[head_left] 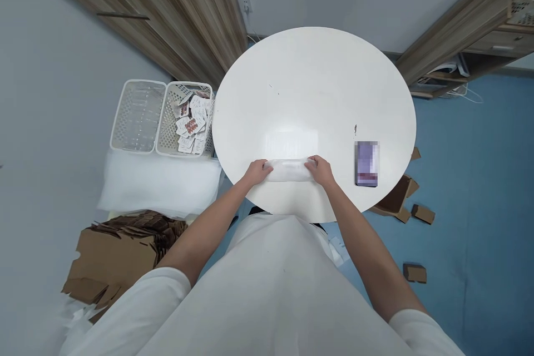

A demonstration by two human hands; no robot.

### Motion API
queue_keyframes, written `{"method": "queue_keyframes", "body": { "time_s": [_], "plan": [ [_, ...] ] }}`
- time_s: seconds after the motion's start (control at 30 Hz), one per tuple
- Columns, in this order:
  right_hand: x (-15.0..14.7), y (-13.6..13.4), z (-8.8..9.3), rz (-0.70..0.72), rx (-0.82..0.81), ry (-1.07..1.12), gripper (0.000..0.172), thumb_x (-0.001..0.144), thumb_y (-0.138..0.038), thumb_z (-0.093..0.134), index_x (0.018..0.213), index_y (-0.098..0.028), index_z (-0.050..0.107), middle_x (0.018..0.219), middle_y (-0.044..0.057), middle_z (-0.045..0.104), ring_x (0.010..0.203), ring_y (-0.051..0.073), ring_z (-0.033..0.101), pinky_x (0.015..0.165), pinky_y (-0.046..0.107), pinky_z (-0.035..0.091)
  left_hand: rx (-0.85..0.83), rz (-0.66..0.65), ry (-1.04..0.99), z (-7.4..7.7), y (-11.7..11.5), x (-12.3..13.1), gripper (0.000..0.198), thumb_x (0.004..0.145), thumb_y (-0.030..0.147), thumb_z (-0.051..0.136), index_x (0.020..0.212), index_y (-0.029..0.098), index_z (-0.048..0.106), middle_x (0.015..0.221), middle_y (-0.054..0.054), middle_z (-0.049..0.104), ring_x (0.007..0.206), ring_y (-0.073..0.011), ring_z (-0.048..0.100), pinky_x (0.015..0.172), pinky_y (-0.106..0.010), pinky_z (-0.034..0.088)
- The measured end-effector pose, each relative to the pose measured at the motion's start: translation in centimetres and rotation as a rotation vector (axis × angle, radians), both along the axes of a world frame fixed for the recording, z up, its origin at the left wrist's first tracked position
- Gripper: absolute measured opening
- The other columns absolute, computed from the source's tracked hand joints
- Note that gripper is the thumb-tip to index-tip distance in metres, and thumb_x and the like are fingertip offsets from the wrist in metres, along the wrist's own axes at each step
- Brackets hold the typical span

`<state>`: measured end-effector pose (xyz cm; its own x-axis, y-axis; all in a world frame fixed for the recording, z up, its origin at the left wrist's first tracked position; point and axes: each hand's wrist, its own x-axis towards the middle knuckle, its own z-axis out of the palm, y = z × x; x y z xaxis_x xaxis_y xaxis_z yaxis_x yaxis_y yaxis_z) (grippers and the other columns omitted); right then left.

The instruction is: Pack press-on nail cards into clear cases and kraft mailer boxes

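Both ends of a white, translucent roll of packing foam (289, 171) are gripped near the front of the round white table (312, 75). My left hand (256, 172) pinches its left end, thumb on top. At its right end, my right hand (321, 171) closes round it in the same way. The roll lies level across the tabletop, with a thin flat part of the sheet (292, 147) seeming to spread behind it. Whether anything is wrapped inside cannot be made out.
A purple item (367, 164), pixelated, lies right on the table. To the left stand a white basket of clear plastic pieces (118, 122), another of printed cards (163, 139), stacked foam sheets (161, 181) and flattened cardboard (112, 258). Small boxes (423, 213) lie on the blue floor.
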<state>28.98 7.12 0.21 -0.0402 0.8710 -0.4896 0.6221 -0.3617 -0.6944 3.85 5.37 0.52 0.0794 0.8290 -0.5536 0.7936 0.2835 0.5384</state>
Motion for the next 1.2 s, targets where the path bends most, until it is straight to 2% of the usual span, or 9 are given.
{"method": "queue_keyframes", "body": {
  "time_s": [0.1, 0.23, 0.33, 0.47, 0.57, 0.67, 0.83, 0.93, 1.2],
  "plan": [
    [-0.4, -0.2, -0.3, -0.035, 0.008, -0.069, 0.026, 0.075, -0.036, 0.048, 0.096, -0.022, 0.056, 0.082, 0.002, 0.061, 0.074, 0.018, 0.055, 0.063, 0.029, 0.044, 0.024, 0.023, 0.046, 0.2, -0.5, 0.4, 0.026, 0.078, 0.041, 0.047, 0.087, 0.019, 0.056, 0.077, -0.004, 0.058, 0.074, -0.0198, 0.054, 0.063, -0.030, 0.041],
    [-0.8, -0.9, -0.2, -0.011, 0.071, -0.103, 0.027, 0.077, -0.033, 0.044, 0.100, -0.022, 0.055, 0.085, 0.003, 0.060, 0.079, 0.019, 0.055, 0.070, 0.032, 0.044, 0.307, 0.056, 0.147, 1.3, -1.6, 1.9, 0.045, 0.080, 0.036, 0.048, 0.120, 0.017, 0.042, 0.118, -0.012, 0.050, 0.108, -0.0267, 0.046, 0.085, -0.038, 0.039],
    [-0.6, -1.7, 0.0, -0.025, 0.129, -0.079, 0.032, 0.079, -0.031, 0.042, 0.108, -0.021, 0.051, 0.098, 0.006, 0.058, 0.091, 0.021, 0.053, 0.079, 0.036, 0.043, 0.438, -0.115, 0.178, 2.1, -2.6, 3.9, 0.051, 0.082, 0.039, 0.044, 0.128, 0.018, 0.036, 0.134, -0.014, 0.037, 0.123, -0.0308, 0.031, 0.096, -0.045, 0.027],
    [-0.4, -3.1, 0.1, -0.111, 0.219, -0.105, 0.046, 0.077, -0.032, 0.046, 0.120, -0.017, 0.043, 0.121, 0.013, 0.046, 0.114, 0.026, 0.041, 0.093, 0.042, 0.036, 0.433, -0.433, 0.146, 2.0, -3.5, 6.2, 0.049, 0.082, 0.039, 0.046, 0.128, 0.025, 0.038, 0.141, -0.011, 0.031, 0.128, -0.0315, 0.026, 0.100, -0.048, 0.020],
    [-0.5, -3.7, -0.2, -0.198, 0.127, -0.059, 0.062, 0.074, -0.035, 0.051, 0.129, -0.017, 0.032, 0.129, 0.015, 0.038, 0.115, 0.027, 0.041, 0.093, 0.041, 0.038, 0.409, -0.477, 0.182, 1.3, -3.8, 6.9, 0.052, 0.080, 0.037, 0.048, 0.130, 0.026, 0.036, 0.142, -0.012, 0.029, 0.129, -0.0314, 0.024, 0.099, -0.050, 0.019],
    [-0.7, -3.7, -0.5, -0.266, -0.015, 0.018, 0.070, 0.070, -0.039, 0.055, 0.131, -0.016, 0.029, 0.125, 0.015, 0.043, 0.108, 0.025, 0.048, 0.086, 0.038, 0.043, 0.406, -0.496, 0.196, 0.8, -3.9, 6.8, 0.052, 0.080, 0.037, 0.048, 0.130, 0.026, 0.036, 0.142, -0.012, 0.028, 0.130, -0.0307, 0.022, 0.099, -0.049, 0.020],
    [-0.5, -4.0, -0.2, -0.213, -0.028, 0.023, 0.047, 0.065, -0.043, 0.058, 0.107, -0.022, 0.051, 0.109, 0.008, 0.054, 0.098, 0.024, 0.052, 0.079, 0.036, 0.045, 0.411, -0.573, 0.181, 1.0, -4.5, 6.2, 0.052, 0.080, 0.039, 0.049, 0.129, 0.027, 0.038, 0.142, -0.011, 0.028, 0.130, -0.0300, 0.022, 0.099, -0.048, 0.020],
    [-0.1, -5.7, 0.5, -0.216, -0.017, 0.038, 0.044, 0.063, -0.043, 0.060, 0.102, -0.024, 0.051, 0.108, 0.006, 0.053, 0.095, 0.022, 0.053, 0.076, 0.034, 0.045, 0.412, -0.651, 0.172, 1.3, -5.4, 6.2, 0.053, 0.081, 0.040, 0.049, 0.130, 0.028, 0.037, 0.143, -0.012, 0.026, 0.131, -0.0295, 0.020, 0.098, -0.047, 0.019],
    [0.3, -8.8, 0.4, -0.498, -0.129, 0.189, 0.023, 0.070, -0.041, 0.053, 0.080, -0.022, 0.050, 0.077, 0.002, 0.056, 0.064, 0.015, 0.051, 0.055, 0.028, 0.043, 0.406, -0.785, 0.136, 1.4, -6.1, 6.6, 0.059, 0.078, 0.041, 0.053, 0.133, 0.034, 0.032, 0.146, -0.009, 0.019, 0.133, -0.0300, 0.015, 0.099, -0.047, 0.016]
  ]
}}
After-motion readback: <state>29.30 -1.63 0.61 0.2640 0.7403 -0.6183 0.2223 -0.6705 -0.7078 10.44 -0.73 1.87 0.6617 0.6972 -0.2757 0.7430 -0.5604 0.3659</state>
